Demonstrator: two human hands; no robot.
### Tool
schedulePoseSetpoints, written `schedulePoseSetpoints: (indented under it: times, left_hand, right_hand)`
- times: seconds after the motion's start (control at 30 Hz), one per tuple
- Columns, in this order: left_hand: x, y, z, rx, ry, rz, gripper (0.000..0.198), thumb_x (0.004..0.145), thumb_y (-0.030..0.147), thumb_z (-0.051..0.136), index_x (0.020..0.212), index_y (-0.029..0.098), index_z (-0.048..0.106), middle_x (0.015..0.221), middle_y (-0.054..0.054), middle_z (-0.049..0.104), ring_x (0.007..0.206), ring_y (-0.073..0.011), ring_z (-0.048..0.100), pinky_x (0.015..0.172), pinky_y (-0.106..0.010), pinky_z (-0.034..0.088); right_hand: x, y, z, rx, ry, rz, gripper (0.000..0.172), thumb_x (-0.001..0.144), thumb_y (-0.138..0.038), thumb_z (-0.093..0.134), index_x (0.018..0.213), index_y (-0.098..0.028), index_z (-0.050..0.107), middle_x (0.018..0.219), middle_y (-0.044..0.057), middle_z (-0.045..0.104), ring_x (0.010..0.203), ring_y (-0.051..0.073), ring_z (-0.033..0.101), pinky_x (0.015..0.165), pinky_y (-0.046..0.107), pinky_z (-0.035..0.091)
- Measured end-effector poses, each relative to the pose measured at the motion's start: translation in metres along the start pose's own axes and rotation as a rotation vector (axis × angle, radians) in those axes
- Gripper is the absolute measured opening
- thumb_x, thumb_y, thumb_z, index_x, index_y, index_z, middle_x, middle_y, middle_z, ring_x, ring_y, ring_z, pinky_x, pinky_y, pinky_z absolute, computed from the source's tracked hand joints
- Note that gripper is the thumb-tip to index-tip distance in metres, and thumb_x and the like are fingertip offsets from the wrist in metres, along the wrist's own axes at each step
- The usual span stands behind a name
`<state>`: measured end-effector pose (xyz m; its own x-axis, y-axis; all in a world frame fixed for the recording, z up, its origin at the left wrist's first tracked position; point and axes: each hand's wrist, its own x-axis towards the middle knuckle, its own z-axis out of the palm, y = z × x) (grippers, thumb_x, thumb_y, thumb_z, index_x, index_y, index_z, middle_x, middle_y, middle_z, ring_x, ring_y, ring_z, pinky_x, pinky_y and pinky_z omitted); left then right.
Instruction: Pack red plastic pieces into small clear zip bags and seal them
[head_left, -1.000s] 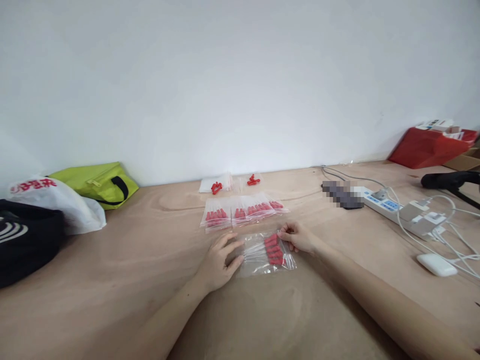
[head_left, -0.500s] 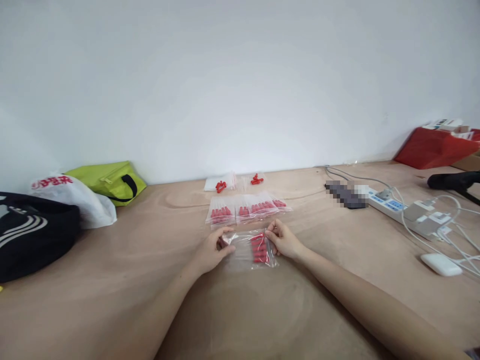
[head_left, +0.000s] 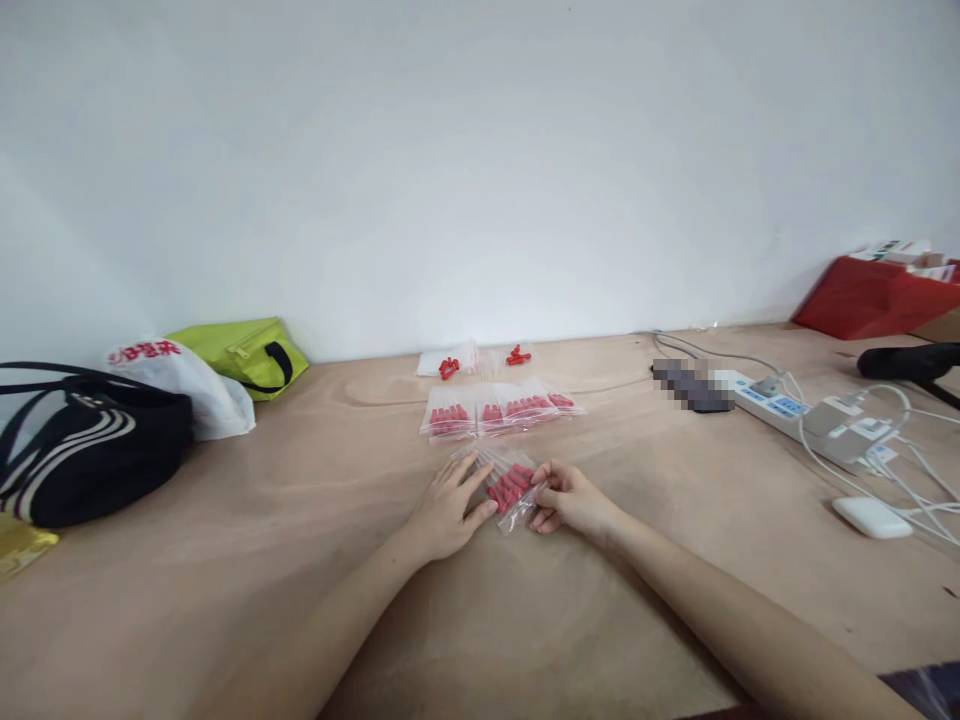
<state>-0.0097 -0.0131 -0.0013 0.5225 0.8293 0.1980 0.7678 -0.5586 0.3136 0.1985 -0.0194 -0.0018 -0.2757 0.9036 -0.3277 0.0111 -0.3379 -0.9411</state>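
A small clear zip bag with several red pieces (head_left: 511, 484) lies on the wooden table (head_left: 315, 520) between my hands. My left hand (head_left: 448, 507) rests flat on the bag's left part, fingers stretched out. My right hand (head_left: 568, 497) pinches the bag's right edge with curled fingers. Just beyond lies a row of filled clear bags with red pieces (head_left: 499, 409). Further back are two small bags with loose red pieces (head_left: 480, 357).
At the left stand a black striped bag (head_left: 82, 450), a white plastic bag (head_left: 184, 385) and a lime green pouch (head_left: 244, 350). At the right lie a power strip with plugs and cables (head_left: 810, 418), a white case (head_left: 870, 516) and a red box (head_left: 874, 295).
The bag has been turned and gathered narrower between my hands. My left hand went from pinching its left edge to lying flat on it. The view has shifted slightly right.
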Motion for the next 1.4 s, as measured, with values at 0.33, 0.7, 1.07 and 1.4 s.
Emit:
schedulePoseSetpoints:
  times: [0.33,0.7,1.07,1.4]
  left_hand:
    - [0.027,-0.020,-0.017,0.003,-0.144,0.234,0.039,0.085,0.022,0.039,0.124,0.027,0.041,0.136,-0.004,0.034,0.125,-0.0199,0.030,0.104,-0.044,0.025]
    - [-0.008,-0.010,-0.009,0.028,0.295,0.484,0.031,0.075,0.039,0.059,0.098,0.018,0.059,0.096,-0.009,0.062,0.090,-0.0197,0.059,0.079,-0.032,0.051]
    - [-0.008,-0.016,-0.005,0.236,0.185,0.511,0.029,0.089,0.017,0.033,0.096,0.020,0.061,0.092,-0.007,0.066,0.082,-0.0176,0.063,0.067,-0.030,0.054]
    - [-0.001,-0.021,-0.007,0.415,0.469,0.772,0.024,0.085,0.007,0.038,0.097,0.013,0.058,0.094,-0.008,0.066,0.082,-0.0158,0.064,0.062,-0.023,0.053]
  right_hand:
    - [0.000,-0.004,-0.046,-1.241,0.035,-0.951,0.023,0.079,-0.020,0.045,0.097,-0.021,0.058,0.083,0.004,0.058,0.063,0.009,0.052,0.055,0.020,0.037]
    - [0.006,0.013,-0.038,-1.289,0.186,-1.123,0.028,0.086,-0.028,0.036,0.087,-0.021,0.064,0.070,0.005,0.061,0.063,0.011,0.054,0.060,0.022,0.039]
    - [0.005,0.011,-0.037,-1.413,0.172,-1.275,0.031,0.088,-0.018,0.032,0.092,-0.018,0.063,0.069,0.005,0.062,0.061,0.011,0.053,0.055,0.024,0.038]
    - [0.005,0.003,-0.040,-1.552,0.259,-1.569,0.026,0.086,-0.012,0.036,0.084,-0.013,0.061,0.073,0.006,0.062,0.062,0.010,0.052,0.055,0.024,0.036]
